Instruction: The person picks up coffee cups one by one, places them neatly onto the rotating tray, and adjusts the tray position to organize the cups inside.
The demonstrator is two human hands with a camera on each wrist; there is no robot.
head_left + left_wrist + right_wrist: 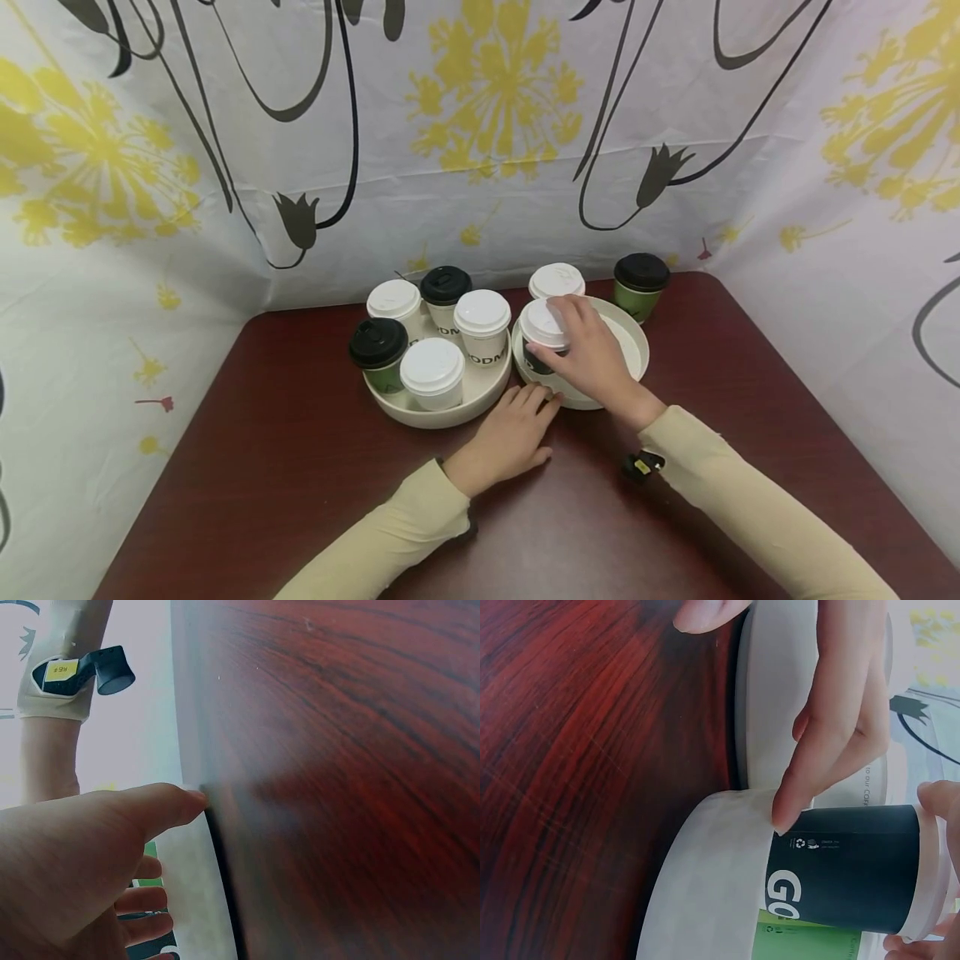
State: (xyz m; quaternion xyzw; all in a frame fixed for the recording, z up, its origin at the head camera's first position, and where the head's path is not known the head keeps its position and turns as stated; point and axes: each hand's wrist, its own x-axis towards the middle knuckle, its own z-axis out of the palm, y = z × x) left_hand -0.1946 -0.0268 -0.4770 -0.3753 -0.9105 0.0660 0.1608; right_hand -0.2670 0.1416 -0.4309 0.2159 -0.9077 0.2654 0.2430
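On the round white right tray stands a dark paper cup with a white lid. My right hand holds this cup from above, thumb and fingers on opposite sides of the lid. My left hand lies low between the two trays, fingers stretched out and touching the right tray's rim; the right wrist view shows a fingertip of it beside the dark cup. Behind the held cup is another white-lidded cup. In the left wrist view the left thumb points along the tray's side.
A second round tray on the left carries several white-lidded and black-lidded cups, such as a green cup. Another green cup with a black lid stands behind the right tray's right side. Patterned cloth hangs around the dark red table.
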